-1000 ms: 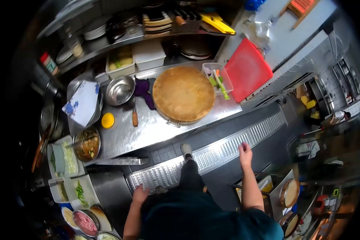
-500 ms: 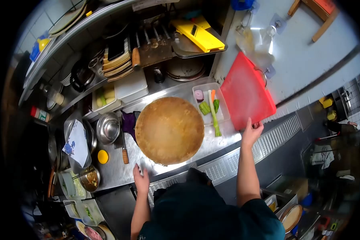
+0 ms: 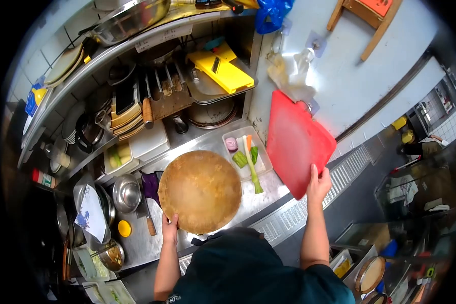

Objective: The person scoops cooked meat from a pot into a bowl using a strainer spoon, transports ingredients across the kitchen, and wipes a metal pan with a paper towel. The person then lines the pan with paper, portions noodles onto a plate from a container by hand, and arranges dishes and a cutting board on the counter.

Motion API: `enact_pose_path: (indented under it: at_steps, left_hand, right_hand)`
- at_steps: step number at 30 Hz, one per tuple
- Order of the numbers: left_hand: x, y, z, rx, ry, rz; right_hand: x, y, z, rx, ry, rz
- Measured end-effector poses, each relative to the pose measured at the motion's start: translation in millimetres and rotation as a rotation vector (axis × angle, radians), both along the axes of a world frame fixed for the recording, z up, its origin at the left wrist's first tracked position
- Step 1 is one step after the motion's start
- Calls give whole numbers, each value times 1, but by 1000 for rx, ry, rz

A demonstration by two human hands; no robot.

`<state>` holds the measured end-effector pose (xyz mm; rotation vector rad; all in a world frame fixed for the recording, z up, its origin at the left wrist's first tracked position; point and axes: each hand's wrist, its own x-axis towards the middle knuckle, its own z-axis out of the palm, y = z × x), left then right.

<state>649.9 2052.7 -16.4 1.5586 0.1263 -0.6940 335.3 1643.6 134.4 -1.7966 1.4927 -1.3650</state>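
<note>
My right hand (image 3: 319,186) grips the lower right edge of a red cutting board (image 3: 296,144), thumb on its face. The board's upper edge is close to a wall hook (image 3: 313,106); I cannot tell whether it hangs there. A thick round wooden chopping block (image 3: 200,190) lies on the steel counter. At its near left rim is my left hand (image 3: 169,232), closed on the edge. Between block and board, a clear plastic tray (image 3: 263,164) holds a piece of purple onion (image 3: 231,144), a spring onion (image 3: 252,169) and other cut vegetables.
Left of the block are a purple cloth (image 3: 151,186), a wooden-handled knife (image 3: 151,226), a steel bowl (image 3: 126,193) and a yellow lid (image 3: 124,228). A yellow slicer (image 3: 223,71) lies on the shelf above. A floor grating (image 3: 347,169) runs below the counter's edge.
My left hand has moved from beside the block to its rim and closed there. My right hand still holds the red board. The whole view has shifted, with the scene lower and further left.
</note>
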Motion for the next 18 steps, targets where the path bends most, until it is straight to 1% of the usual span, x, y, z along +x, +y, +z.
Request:
enact_pose_path:
  at_steps: [2, 5, 7, 10, 12, 15, 18]
  left_hand:
    - [2, 1, 4, -4, 42, -23]
    - [7, 9, -10, -55, -16, -56]
    - [7, 10, -6, -69, -46, -71]
    - [4, 10, 0, -63, -74, -105]
    - [6, 10, 3, -63, -57, -112]
    - [9, 12, -9, -10, -136, -129]
    - [9, 11, -16, -70, -92, -126]
  right_hand:
    - [-5, 8, 17, -58, -59, 7]
    - [-11, 10, 32, -94, -51, 13]
    - [-11, 17, 49, -74, -63, -2]
    - [-11, 17, 58, -92, -114, 77]
    - [-8, 24, 69, -108, -58, 57]
    - [-5, 27, 83, -145, -14, 37]
    - [-11, 23, 102, -203, 42, 18]
